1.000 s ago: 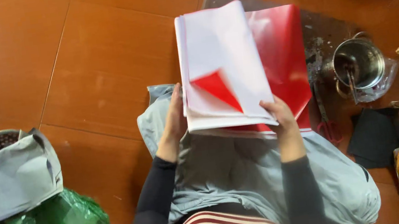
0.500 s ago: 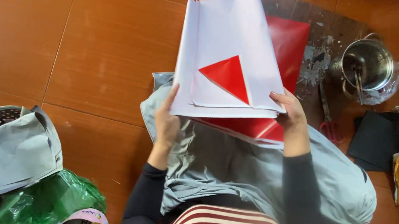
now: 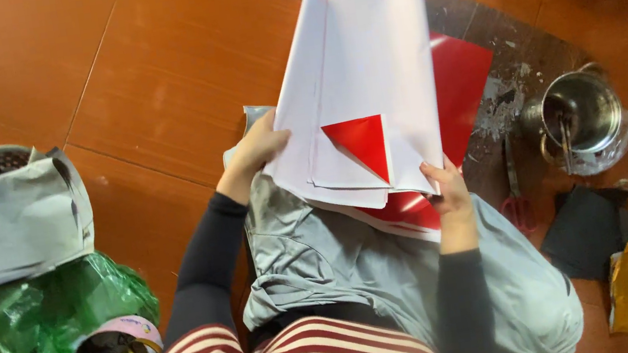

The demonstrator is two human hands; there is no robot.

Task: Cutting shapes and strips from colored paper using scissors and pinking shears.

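paper sheets (image 3: pixel 367 85): white side matt, red side glossy | lap cloth (image 3: pixel 360 261): grey, soft, creased | pot (image 3: pixel 582 111): shiny metal | floor tiles (image 3: pixel 150 76): smooth, glossy brown | bag (image 3: pixel 60 310): crinkled green plastic

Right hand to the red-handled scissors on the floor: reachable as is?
Probably yes, once freed. The scissors lie on the floor just right of the right hand, nothing between them. But that hand is pinching the paper stack, so it would have to let go first.
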